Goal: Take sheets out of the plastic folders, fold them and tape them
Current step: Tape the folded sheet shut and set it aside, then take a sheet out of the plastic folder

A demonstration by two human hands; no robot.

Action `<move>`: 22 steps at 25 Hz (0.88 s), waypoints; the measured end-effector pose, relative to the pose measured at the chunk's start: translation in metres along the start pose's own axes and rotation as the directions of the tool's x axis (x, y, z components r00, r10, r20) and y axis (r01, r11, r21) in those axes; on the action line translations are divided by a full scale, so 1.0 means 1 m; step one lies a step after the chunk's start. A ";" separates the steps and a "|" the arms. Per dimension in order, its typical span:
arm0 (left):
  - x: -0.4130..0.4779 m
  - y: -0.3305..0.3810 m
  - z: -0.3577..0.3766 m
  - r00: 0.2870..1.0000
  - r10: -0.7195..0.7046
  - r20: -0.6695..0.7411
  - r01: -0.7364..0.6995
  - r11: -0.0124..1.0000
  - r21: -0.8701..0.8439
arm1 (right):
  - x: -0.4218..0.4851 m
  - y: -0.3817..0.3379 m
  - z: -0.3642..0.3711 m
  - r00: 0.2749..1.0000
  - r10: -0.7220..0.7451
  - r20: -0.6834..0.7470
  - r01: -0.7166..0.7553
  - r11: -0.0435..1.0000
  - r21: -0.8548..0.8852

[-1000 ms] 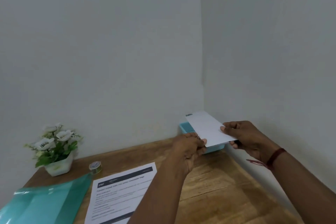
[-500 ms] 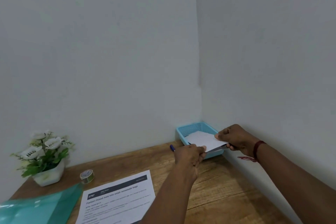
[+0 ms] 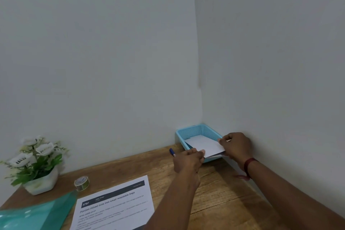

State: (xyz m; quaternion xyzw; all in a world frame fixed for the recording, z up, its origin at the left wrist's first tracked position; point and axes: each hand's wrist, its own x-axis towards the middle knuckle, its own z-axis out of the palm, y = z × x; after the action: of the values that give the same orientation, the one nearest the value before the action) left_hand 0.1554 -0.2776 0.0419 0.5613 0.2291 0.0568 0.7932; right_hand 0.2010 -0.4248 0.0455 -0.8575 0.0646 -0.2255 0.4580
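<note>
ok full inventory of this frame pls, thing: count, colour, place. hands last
folded sheet: 1, white, over the basket, held at both ends
basket: 1, light blue mesh, far corner of the table against the walls
pen: 1, blue, on the table just left of the basket
printed sheet: 1, white with dark header, flat at the near edge
plastic folder: 1, translucent teal, near left corner
tape roll: 1, greenish, between flower pot and printed sheet
flower pot: 1, white with white flowers, far left
table: 1, brown wood
wristband: 1, red, right wrist
left hand: pinches the sheet's near edge
right hand: grips the sheet's right end
</note>
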 end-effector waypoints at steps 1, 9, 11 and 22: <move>0.001 -0.002 0.000 1.000 0.003 -0.005 -0.003 1.000 -0.007 | -0.003 0.001 0.000 0.999 -0.044 -0.033 0.043 0.999 -0.031; -0.004 0.003 -0.009 0.999 -0.017 -0.028 0.016 1.000 -0.010 | -0.032 -0.002 -0.012 0.937 -0.241 -0.253 0.195 0.961 -0.196; -0.006 0.009 -0.016 0.999 0.041 -0.025 -0.039 0.997 0.062 | -0.049 -0.018 -0.018 0.913 -0.284 -0.295 0.225 0.950 -0.216; -0.071 0.067 -0.187 0.870 0.491 0.048 -0.450 0.749 0.487 | -0.193 -0.102 0.019 0.750 -0.658 -0.073 0.659 0.752 -0.005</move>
State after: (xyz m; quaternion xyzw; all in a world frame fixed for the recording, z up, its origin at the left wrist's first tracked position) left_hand 0.0238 -0.1161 0.0746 0.7775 0.1199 0.2190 0.5773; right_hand 0.0274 -0.2908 0.0563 -0.8121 -0.2276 -0.4030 0.3555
